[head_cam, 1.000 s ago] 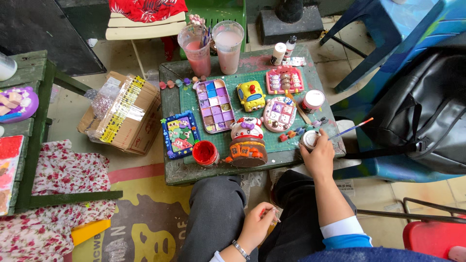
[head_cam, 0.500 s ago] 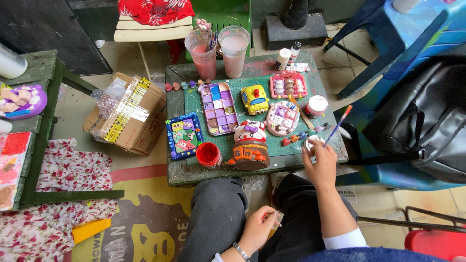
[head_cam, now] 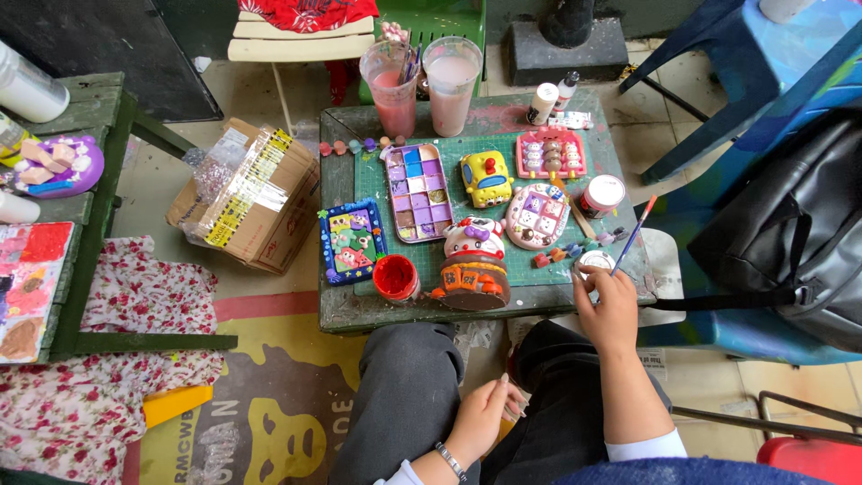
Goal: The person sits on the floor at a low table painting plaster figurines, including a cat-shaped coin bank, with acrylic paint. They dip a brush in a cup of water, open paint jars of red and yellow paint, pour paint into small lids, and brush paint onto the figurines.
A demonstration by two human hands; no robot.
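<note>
My right hand (head_cam: 609, 310) pinches the paintbrush (head_cam: 631, 241) over the small paint pot (head_cam: 593, 261) at the table's (head_cam: 341, 310) edge for easy dipping, while my left hand (head_cam: 485, 415) rests loosely curled, empty, on my knee.

My low green table (head_cam: 341, 310) is carrying a green cutting mat (head_cam: 449, 148), two cups (head_cam: 422, 81), a purple paint palette (head_cam: 417, 191) and painted figurines (head_cam: 473, 265).
</note>
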